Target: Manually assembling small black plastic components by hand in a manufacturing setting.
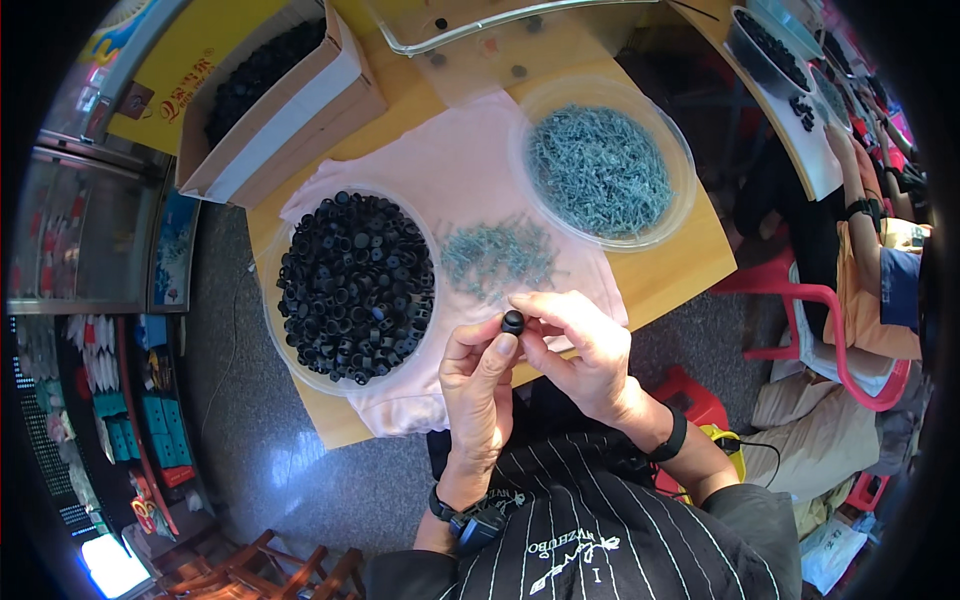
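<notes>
Over the near edge of the table, both my hands meet at a small round black plastic cap (513, 322). My left hand (478, 385) pinches it from the left between thumb and fingers. Closed in from the right, the fingertips of my right hand (588, 352) press against its side and top; whether they also hold a smaller piece is hidden. Just beyond my hands lies a loose pile of thin grey-green pieces (498, 258), too small to name. A round clear tub (272, 335) full of black plastic caps stands to the left.
A pink cloth (470, 130) covers part of the wooden table (690, 270). Another clear tub (685, 165) holds more grey-green pieces, far right. A cardboard box (285, 140) of black parts sits far left. Beside a pink chair (840, 340) at right, another person works at a second table.
</notes>
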The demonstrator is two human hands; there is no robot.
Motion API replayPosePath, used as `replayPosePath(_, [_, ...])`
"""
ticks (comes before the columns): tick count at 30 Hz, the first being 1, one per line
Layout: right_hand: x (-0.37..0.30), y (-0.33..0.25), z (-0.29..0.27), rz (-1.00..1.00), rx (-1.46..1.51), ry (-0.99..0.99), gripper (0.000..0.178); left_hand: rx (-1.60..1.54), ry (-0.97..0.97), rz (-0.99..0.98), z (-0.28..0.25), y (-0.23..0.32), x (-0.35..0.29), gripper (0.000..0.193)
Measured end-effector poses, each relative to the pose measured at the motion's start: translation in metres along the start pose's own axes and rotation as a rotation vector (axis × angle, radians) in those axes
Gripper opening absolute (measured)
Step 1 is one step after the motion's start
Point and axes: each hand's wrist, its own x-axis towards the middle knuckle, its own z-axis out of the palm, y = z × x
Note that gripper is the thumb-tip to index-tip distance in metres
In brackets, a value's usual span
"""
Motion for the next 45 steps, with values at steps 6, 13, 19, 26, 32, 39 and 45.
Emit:
replayPosePath(6, [0.007, 0.002, 0.001, 0.025, 0.099, -0.050, 0.036, 0.111, -0.056, 0.078, -0.008, 0.006, 0.006, 0.019])
replayPosePath(13, [0.021, -0.001, -0.004, 0.460, 0.619, -0.069, 0.028, 0.130, -0.048, 0.057, 0.011, 0.024, 0.013, 0.021])
replayPosePath(19, [0.107, -0.020, -0.032, 0.248, 0.293, 0.099, 0.023, 0.237, -0.067, 0.134, -0.015, 0.030, 0.011, 0.016])
replayPosePath(26, [0.243, 0.030, -0.042, 0.000, -0.192, 0.321, 0.032, 0.221, -0.095, 0.180, -0.003, 0.048, 0.017, 0.023])
replayPosePath(32, [0.219, 0.014, -0.034, 0.049, -0.068, 0.187, 0.026, 0.179, -0.137, 0.165, -0.017, 0.050, 0.020, 0.028])
replayPosePath(39, [0.115, -0.014, -0.041, 0.513, 0.616, -0.123, 0.025, 0.077, -0.202, 0.165, -0.021, 0.051, 0.011, 0.033])
replayPosePath(45, [0.049, 0.008, -0.033, 0.470, 1.596, -0.466, 0.035, -0.387, -0.748, -0.206, 0.006, 0.026, 0.020, 0.046])
